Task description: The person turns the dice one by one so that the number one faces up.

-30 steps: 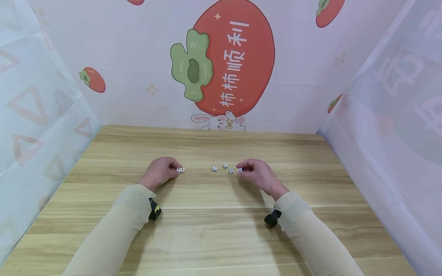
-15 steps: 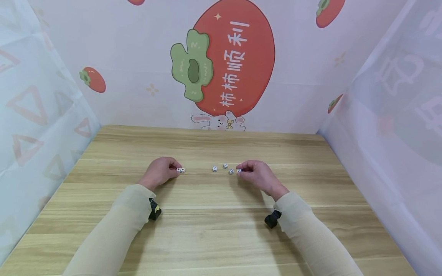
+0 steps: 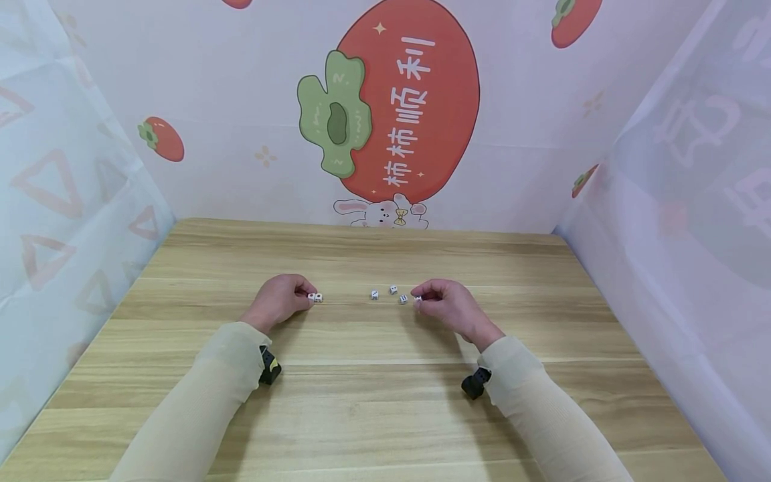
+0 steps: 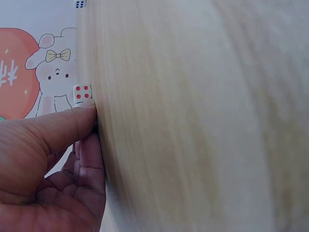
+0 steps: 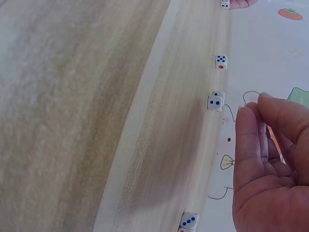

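My left hand (image 3: 280, 299) pinches a white die (image 3: 311, 296) at the tabletop, with thumb and fingertips around it. A second die (image 3: 319, 298) sits against it on the right; its face (image 4: 82, 92) toward the left wrist camera has red pips. My right hand (image 3: 448, 306) holds another die (image 3: 418, 299) between thumb and fingers. That die is mostly covered, and the fingers hide it in the right wrist view. Three loose dice lie just left of the right hand: a left one (image 3: 375, 294), a back one (image 3: 393, 290) and a near one (image 3: 403, 300).
The wooden table (image 3: 361, 402) spreads out under both arms. A printed cloth (image 3: 229, 187) with persimmons rises behind it, and pale cloths hang at both sides. In the right wrist view, one more die (image 5: 189, 221) shows at the bottom edge, below the hand.
The die in my right fingertips has turned: its several-pip top face no longer shows, and more of it is covered. The right hand has shifted only slightly. The left hand stays still.
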Available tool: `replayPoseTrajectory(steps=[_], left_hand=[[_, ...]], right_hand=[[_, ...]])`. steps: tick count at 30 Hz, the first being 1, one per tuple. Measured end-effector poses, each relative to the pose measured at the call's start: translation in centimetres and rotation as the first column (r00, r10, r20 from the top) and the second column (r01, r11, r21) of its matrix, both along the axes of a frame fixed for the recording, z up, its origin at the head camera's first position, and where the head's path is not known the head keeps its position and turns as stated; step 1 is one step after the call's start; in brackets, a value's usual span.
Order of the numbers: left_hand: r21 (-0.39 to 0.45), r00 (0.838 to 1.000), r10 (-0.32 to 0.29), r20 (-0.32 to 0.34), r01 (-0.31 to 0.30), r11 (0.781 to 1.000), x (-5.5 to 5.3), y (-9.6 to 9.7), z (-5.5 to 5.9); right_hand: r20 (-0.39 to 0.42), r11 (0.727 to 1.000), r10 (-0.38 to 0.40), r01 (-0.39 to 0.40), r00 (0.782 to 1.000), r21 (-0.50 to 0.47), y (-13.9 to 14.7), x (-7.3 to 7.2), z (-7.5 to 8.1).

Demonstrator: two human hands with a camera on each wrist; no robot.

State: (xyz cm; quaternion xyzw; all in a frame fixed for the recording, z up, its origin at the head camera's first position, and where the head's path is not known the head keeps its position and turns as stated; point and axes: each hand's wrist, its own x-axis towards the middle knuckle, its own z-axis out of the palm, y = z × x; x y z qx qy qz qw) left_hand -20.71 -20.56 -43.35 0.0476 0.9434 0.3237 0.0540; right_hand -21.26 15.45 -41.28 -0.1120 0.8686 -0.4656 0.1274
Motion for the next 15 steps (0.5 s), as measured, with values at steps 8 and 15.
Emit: replayPoseTrajectory(steps=[8,15], left_hand=[[0.007,1.0,0.004,0.003,-0.004,1.0,-0.01,-0.02,0.0],[0.011,1.0,0.005,0.005,-0.005,1.0,0.01,0.03,0.0]], right_hand=[[0.006,1.0,-0.009,0.009,1.0,-0.002,0.0,-0.12,-0.23],[0.011,1.0,-0.014,0.014,1.0,0.004,0.01,-0.14,-0.18]])
